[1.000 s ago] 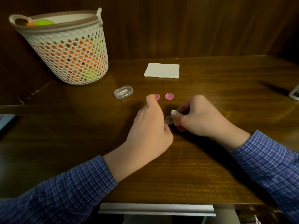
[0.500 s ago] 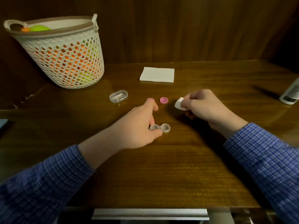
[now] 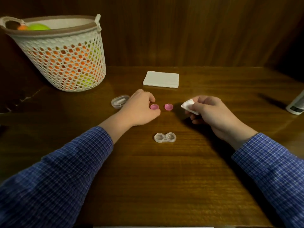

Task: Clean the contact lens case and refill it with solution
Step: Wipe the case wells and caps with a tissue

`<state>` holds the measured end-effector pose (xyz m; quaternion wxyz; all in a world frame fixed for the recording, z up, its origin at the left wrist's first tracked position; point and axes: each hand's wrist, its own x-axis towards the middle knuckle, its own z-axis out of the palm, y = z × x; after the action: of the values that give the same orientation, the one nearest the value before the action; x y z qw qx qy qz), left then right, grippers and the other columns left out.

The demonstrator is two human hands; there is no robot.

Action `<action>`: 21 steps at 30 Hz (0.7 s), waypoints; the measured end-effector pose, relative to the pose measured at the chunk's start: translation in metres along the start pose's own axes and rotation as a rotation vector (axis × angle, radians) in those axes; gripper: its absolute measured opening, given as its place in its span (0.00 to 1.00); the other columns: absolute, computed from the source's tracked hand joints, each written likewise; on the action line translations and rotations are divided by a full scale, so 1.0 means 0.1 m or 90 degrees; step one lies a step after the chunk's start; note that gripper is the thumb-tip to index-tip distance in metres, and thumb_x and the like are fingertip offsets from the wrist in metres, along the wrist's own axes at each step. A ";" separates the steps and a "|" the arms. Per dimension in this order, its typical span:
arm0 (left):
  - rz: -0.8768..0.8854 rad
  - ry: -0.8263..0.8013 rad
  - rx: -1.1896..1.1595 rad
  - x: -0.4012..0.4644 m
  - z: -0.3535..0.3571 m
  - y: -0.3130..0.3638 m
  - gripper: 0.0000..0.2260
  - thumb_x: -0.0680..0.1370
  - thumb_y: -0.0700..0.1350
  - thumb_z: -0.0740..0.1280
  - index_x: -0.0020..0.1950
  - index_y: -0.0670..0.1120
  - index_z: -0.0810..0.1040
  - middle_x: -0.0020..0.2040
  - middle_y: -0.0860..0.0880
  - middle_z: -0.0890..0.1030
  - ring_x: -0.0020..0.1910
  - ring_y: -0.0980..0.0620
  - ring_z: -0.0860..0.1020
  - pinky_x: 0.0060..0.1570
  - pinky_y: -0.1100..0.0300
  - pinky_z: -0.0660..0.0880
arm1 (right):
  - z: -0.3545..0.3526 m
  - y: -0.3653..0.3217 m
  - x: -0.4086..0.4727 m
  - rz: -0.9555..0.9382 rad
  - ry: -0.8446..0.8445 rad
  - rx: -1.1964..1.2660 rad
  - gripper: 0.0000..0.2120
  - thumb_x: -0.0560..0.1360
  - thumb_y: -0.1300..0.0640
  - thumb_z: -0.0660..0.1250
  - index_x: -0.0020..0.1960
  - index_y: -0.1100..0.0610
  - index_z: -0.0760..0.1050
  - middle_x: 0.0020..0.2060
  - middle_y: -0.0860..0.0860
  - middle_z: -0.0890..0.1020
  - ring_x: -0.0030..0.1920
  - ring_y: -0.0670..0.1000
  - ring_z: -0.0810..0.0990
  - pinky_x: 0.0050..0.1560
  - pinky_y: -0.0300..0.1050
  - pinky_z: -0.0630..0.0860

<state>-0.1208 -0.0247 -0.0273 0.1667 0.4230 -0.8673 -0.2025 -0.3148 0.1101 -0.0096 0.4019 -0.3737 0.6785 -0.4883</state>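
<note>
The clear two-well lens case [image 3: 165, 137] lies open on the wooden table [image 3: 164, 178], free of both hands. Two pink caps lie beyond it. My left hand [image 3: 141, 109] curls its thumb and fingers round the left pink cap [image 3: 154, 107]. The right pink cap [image 3: 168, 107] lies alone beside it. My right hand [image 3: 210, 112] pinches a small crumpled white tissue [image 3: 189, 105], held just above the table to the right of the caps. A white solution bottle [image 3: 296, 106] lies at the far right edge, partly cut off.
A folded white tissue [image 3: 161, 79] lies at the back centre. A small clear plastic box [image 3: 119, 101] sits left of my left hand. A white mesh basket [image 3: 64, 53] with orange and green balls stands back left. Dark wood panelling closes the rear.
My left hand let go of the lens case and reached forward to the left pink cap. My right hand drew back to the right with the tissue.
</note>
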 end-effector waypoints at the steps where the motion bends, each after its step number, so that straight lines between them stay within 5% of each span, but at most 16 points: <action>1: 0.012 0.014 -0.006 -0.01 0.01 -0.01 0.16 0.78 0.52 0.74 0.64 0.52 0.80 0.59 0.52 0.74 0.45 0.57 0.76 0.42 0.65 0.72 | 0.00 0.00 0.00 -0.007 -0.016 -0.003 0.06 0.82 0.58 0.67 0.53 0.55 0.83 0.37 0.47 0.87 0.33 0.42 0.83 0.34 0.36 0.79; 4: 0.048 0.041 -0.015 -0.08 0.01 -0.02 0.09 0.79 0.50 0.73 0.58 0.53 0.83 0.53 0.55 0.77 0.50 0.57 0.77 0.50 0.61 0.77 | 0.03 0.01 -0.01 -0.045 -0.053 0.001 0.05 0.81 0.57 0.69 0.53 0.56 0.83 0.39 0.49 0.87 0.37 0.43 0.83 0.36 0.36 0.79; 6: 0.065 0.063 -0.020 -0.14 -0.02 0.00 0.10 0.79 0.49 0.73 0.60 0.52 0.84 0.48 0.58 0.79 0.49 0.58 0.78 0.53 0.68 0.74 | 0.05 0.01 -0.03 -0.067 -0.073 0.007 0.04 0.80 0.57 0.70 0.51 0.56 0.83 0.40 0.49 0.87 0.38 0.44 0.83 0.37 0.37 0.79; 10: 0.085 0.115 -0.155 -0.36 -0.17 0.17 0.07 0.78 0.45 0.75 0.54 0.55 0.84 0.37 0.55 0.84 0.39 0.58 0.83 0.37 0.81 0.72 | 0.09 -0.01 -0.11 -0.123 -0.137 0.065 0.04 0.79 0.58 0.70 0.48 0.55 0.84 0.41 0.49 0.86 0.39 0.46 0.81 0.38 0.38 0.80; 17: 0.164 0.068 -0.365 -0.78 -0.15 0.34 0.17 0.73 0.38 0.79 0.54 0.58 0.84 0.43 0.56 0.86 0.39 0.51 0.85 0.39 0.59 0.85 | 0.23 0.01 -0.29 -0.272 -0.201 0.083 0.07 0.75 0.55 0.73 0.51 0.57 0.84 0.44 0.56 0.86 0.41 0.49 0.82 0.42 0.39 0.79; 21: 0.168 0.096 -0.344 -0.80 -0.08 0.32 0.15 0.73 0.41 0.79 0.57 0.53 0.86 0.44 0.57 0.87 0.42 0.57 0.86 0.39 0.65 0.82 | 0.23 0.03 -0.30 -0.330 -0.139 -0.043 0.04 0.76 0.55 0.75 0.48 0.55 0.85 0.37 0.52 0.86 0.38 0.48 0.82 0.42 0.40 0.79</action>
<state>-0.0916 0.0558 -0.0137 0.3616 0.2611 -0.8146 -0.3709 -0.2821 0.1294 -0.0121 0.3217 -0.5982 0.5289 -0.5088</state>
